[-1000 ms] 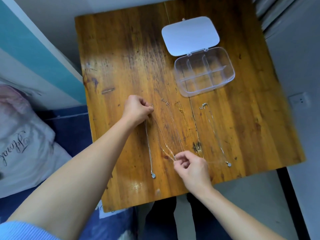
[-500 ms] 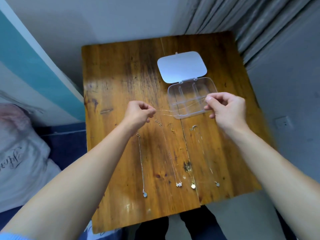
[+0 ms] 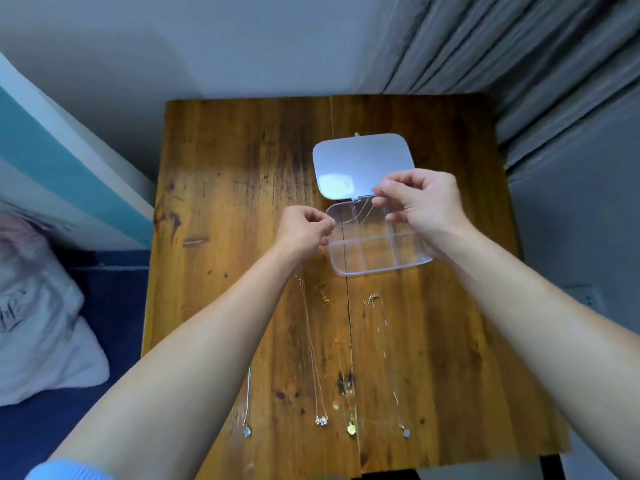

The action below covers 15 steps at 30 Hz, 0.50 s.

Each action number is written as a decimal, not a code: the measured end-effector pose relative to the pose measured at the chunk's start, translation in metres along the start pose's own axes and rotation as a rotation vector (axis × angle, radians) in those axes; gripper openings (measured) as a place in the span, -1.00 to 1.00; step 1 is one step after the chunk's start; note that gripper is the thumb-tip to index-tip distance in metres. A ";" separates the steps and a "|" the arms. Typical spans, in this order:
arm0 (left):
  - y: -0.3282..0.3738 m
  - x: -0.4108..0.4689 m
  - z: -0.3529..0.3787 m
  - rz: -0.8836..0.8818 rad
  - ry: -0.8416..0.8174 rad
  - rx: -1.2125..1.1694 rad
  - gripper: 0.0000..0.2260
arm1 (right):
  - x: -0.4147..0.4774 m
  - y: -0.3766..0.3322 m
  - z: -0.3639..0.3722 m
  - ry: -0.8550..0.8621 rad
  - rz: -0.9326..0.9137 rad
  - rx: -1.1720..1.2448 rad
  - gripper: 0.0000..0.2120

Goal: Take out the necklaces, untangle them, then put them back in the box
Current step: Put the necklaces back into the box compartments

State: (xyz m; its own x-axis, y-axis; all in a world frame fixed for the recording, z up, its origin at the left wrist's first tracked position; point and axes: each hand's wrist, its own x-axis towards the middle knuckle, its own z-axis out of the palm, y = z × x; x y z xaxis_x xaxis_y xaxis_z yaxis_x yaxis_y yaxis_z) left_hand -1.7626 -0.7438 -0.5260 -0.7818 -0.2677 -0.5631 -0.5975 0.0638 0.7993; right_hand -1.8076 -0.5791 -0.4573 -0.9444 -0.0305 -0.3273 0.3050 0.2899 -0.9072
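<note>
left hand (image 3: 304,230) and right hand (image 3: 422,202) each pinch an end of one thin chain (image 3: 360,214) with curled fingers, holding it slack above the open box (image 3: 381,270). four necklaces (image 3: 321,420) lie straight on the tabletop (image 3: 225,168), nearer the person.

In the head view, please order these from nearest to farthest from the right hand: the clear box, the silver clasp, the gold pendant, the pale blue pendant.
From the right hand, which pinches a thin chain:
1. clear box, directly under the hand.
2. silver clasp, just on the person's side of the box.
3. gold pendant, by the near edge of the table.
4. pale blue pendant, same edge, farther left.
</note>
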 end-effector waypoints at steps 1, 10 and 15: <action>-0.001 0.002 0.000 -0.016 0.015 -0.011 -0.84 | 0.004 0.002 0.001 -0.048 0.015 -0.029 -0.94; -0.026 -0.007 -0.002 -0.114 0.052 -0.095 -0.97 | 0.036 0.011 0.018 -0.280 -0.022 -0.198 -0.95; -0.037 -0.009 -0.008 -0.121 0.097 -0.076 -0.95 | 0.046 0.042 0.037 -0.311 -0.130 -0.600 -0.90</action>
State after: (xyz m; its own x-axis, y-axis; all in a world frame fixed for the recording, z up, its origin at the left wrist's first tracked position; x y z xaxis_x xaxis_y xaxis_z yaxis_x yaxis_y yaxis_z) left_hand -1.7318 -0.7518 -0.5492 -0.6820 -0.3608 -0.6361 -0.6681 -0.0463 0.7426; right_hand -1.8338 -0.6043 -0.5201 -0.8623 -0.3479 -0.3680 -0.0136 0.7423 -0.6699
